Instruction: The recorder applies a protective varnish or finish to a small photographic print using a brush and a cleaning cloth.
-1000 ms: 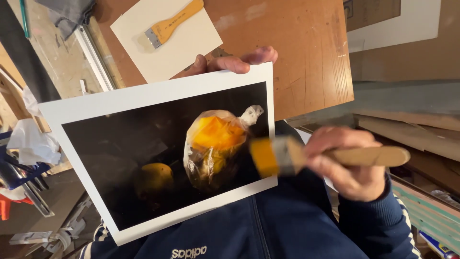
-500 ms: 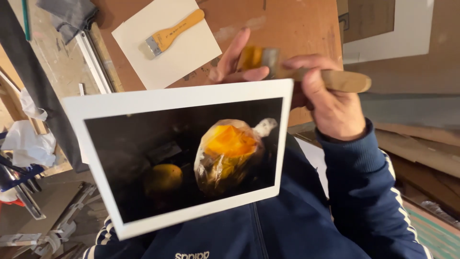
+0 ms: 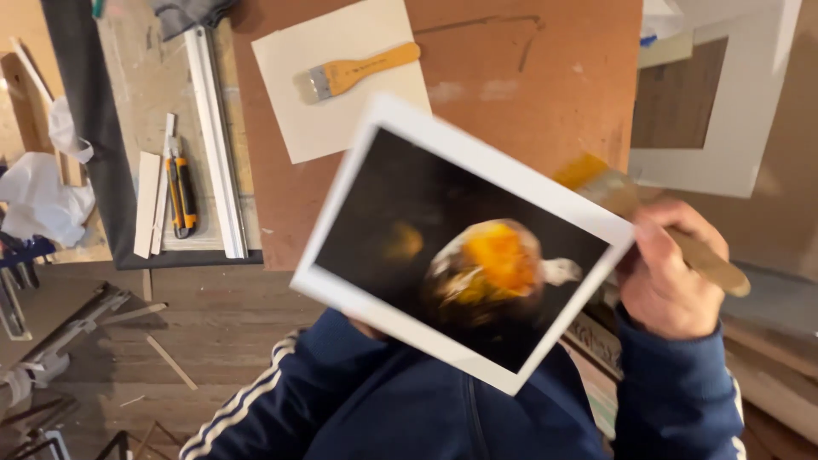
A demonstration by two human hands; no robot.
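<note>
Nearest, a dark blue jacket (image 3: 409,409) with white sleeve stripes, filling the bottom edge of the view. Just above it, held in the air and tilted, a white-bordered photo print (image 3: 464,255): dark picture, blurred orange-yellow round shape near its middle, long axis running from upper left down to lower right, upper corner over the brown board. Left hand hidden behind the print; cannot tell how its fingers lie. At the print's right edge, right hand (image 3: 669,273), fingers curled closed round the wooden handle of a flat brush (image 3: 648,217); handle pointing down-right, yellowish bristles pointing up-left, just beside the print's upper right edge.

Farther off, brown board (image 3: 528,77) as the work surface. Near its upper left corner, a cream sheet (image 3: 341,111), squarish, slightly turned, carrying a second brush (image 3: 358,72) with orange handle pointing right and metal ferrule to the left. Left of the board's edge, a long pale metal rule (image 3: 217,145) lying lengthwise, then a yellow-and-black utility knife (image 3: 181,196) parallel beside it. At the far right, a white picture mat (image 3: 741,102) with rectangular window.
</note>
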